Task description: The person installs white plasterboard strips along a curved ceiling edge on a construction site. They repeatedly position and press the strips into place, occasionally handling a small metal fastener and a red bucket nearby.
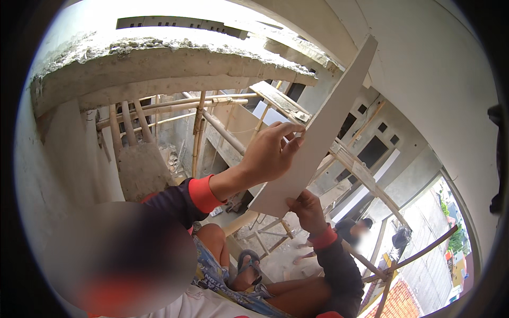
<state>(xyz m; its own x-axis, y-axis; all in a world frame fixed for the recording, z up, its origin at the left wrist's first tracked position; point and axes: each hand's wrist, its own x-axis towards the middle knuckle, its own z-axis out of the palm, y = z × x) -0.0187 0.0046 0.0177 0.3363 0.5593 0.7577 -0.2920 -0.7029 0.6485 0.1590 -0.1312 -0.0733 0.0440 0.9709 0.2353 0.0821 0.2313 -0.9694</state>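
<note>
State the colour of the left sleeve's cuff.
The left cuff is red, seen best in the head view.

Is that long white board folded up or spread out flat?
Spread out: the white board runs in one unbroken piece from its lower end, at the right hand, to its far tip. No fold shows.

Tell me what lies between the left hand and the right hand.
In the head view, the lower part of the pale board lies between the left hand and the right hand.
</note>
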